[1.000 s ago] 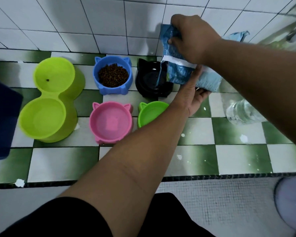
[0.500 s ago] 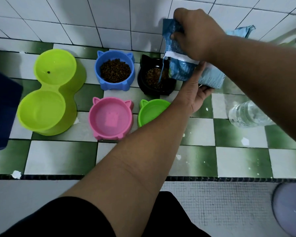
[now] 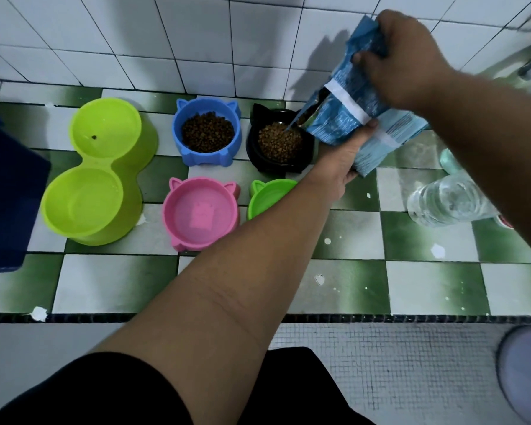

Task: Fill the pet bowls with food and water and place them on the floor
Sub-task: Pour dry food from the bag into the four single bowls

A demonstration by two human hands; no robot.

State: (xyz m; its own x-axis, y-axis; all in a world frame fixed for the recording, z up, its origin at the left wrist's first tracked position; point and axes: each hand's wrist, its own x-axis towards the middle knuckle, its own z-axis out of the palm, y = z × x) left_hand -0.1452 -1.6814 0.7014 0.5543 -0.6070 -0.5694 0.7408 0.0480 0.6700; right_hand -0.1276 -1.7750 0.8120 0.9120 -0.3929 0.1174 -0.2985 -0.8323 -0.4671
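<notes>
A blue food bag (image 3: 347, 118) is tilted with its open mouth just above the black cat-ear bowl (image 3: 258, 154), which holds brown kibble. My left hand (image 3: 344, 157) supports the bag from below. My right hand (image 3: 408, 59) grips its top. The blue cat-ear bowl (image 3: 178, 139) beside it is full of kibble. In front stand a pink cat-ear bowl (image 3: 172, 216) and a small green cat-ear bowl (image 3: 267, 194), partly hidden by my left forearm. A lime double bowl (image 3: 129, 191) at the left has one kibble piece in its far cup.
A clear water bottle (image 3: 445, 200) lies on the green-and-white tiled ledge at the right. A dark blue container (image 3: 6, 204) stands at the left edge. White wall tiles rise behind the bowls. A pale round object (image 3: 524, 372) sits on the lower floor at the right.
The black bowl was empty a second ago and now holds a heap of kibble. The bag has lifted and tilted up a little in both hands.
</notes>
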